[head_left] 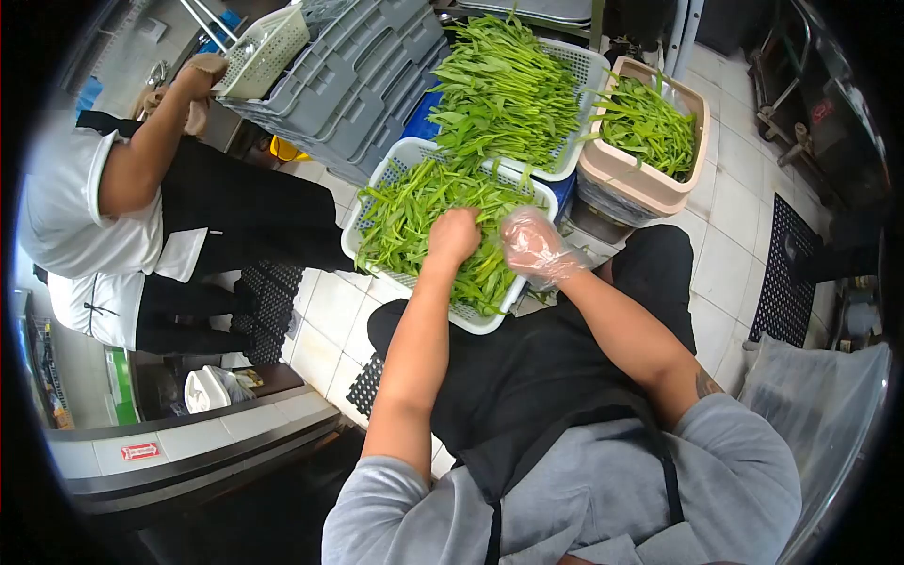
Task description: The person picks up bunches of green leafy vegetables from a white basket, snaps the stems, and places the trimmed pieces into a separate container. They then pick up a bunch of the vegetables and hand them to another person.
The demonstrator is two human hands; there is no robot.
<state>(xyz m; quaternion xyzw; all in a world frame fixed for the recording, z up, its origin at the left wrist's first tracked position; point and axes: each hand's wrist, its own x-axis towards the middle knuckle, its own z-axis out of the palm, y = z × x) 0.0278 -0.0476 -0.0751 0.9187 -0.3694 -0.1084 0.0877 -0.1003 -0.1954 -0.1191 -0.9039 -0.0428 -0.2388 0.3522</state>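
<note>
My left hand (455, 235), bare, is closed with its fingers down in loose water spinach (405, 212), seemingly gripping some stems. That spinach fills a white plastic basket (352, 229) in front of my knees. My right hand (534, 243) wears a clear plastic glove and is curled closed at the basket's right side, close to the leaves. What its fingers hold is hidden. Just beyond, a second white basket (597, 71) carries long water spinach stems (508, 89) laid side by side. To the right, a beige tub (695, 141) contains more leafy pieces (650, 127).
Grey folding crates (353, 80) are stacked at the back left. On the left a co-worker (85, 198) stands with a hand near a cream basket (268, 52). Black perforated mats (783, 273) lie on the tiled floor (325, 311). A wheeled cart (796, 141) stands at right.
</note>
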